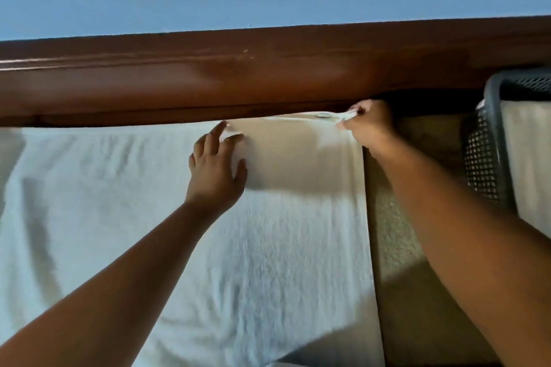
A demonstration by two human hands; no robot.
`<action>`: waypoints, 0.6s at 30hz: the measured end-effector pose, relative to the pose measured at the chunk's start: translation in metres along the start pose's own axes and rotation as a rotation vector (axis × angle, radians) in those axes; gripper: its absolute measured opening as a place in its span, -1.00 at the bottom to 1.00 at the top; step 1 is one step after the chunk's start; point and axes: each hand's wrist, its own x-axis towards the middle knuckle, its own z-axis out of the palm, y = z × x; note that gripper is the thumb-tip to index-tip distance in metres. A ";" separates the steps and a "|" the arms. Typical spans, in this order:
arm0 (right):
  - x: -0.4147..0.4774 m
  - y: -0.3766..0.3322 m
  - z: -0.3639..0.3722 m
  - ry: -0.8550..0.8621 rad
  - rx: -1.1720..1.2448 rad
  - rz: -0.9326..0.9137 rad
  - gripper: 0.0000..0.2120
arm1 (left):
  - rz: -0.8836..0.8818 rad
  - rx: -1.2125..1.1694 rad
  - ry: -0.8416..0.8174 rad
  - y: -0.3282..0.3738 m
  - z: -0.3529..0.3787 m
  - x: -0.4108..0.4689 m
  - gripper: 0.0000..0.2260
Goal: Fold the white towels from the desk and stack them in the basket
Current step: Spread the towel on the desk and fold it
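Observation:
A large white towel (167,217) lies spread across the desk, from the left edge of view to just right of centre. My right hand (368,125) pinches the towel's far right corner and lifts it off the desk at the wooden back rail. My left hand (216,164) holds the same far edge further left, fingers spread against the raised cloth. A dark grey perforated basket (484,158) stands at the right edge, with folded white towel (527,158) inside it.
A brown wooden rail (238,77) runs along the back of the desk below a blue wall. A strip of bare beige desk surface (417,277) shows between the towel and the basket.

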 end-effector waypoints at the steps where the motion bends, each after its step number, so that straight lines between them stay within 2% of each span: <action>1: -0.004 0.001 0.005 0.034 0.020 -0.007 -0.80 | 0.007 0.016 -0.005 0.001 0.003 -0.004 -0.58; 6: -0.037 0.021 0.002 0.281 -0.129 -0.091 -0.68 | 0.077 0.014 -0.111 0.001 0.011 -0.056 -0.55; 8: -0.064 0.033 0.000 0.328 -0.239 -0.129 -0.67 | 0.080 0.030 -0.168 -0.004 0.013 -0.083 -0.53; 10: -0.102 0.048 0.007 0.262 -0.317 -0.168 -0.67 | 0.046 0.054 -0.210 -0.017 0.016 -0.114 -0.50; 14: -0.194 0.101 0.032 -0.023 -0.474 -0.396 -0.69 | -0.071 0.104 -0.193 -0.054 0.018 -0.188 -0.44; 18: -0.266 0.143 0.048 -0.188 -0.571 -0.480 -0.59 | -0.399 0.105 -0.133 -0.099 0.010 -0.270 -0.41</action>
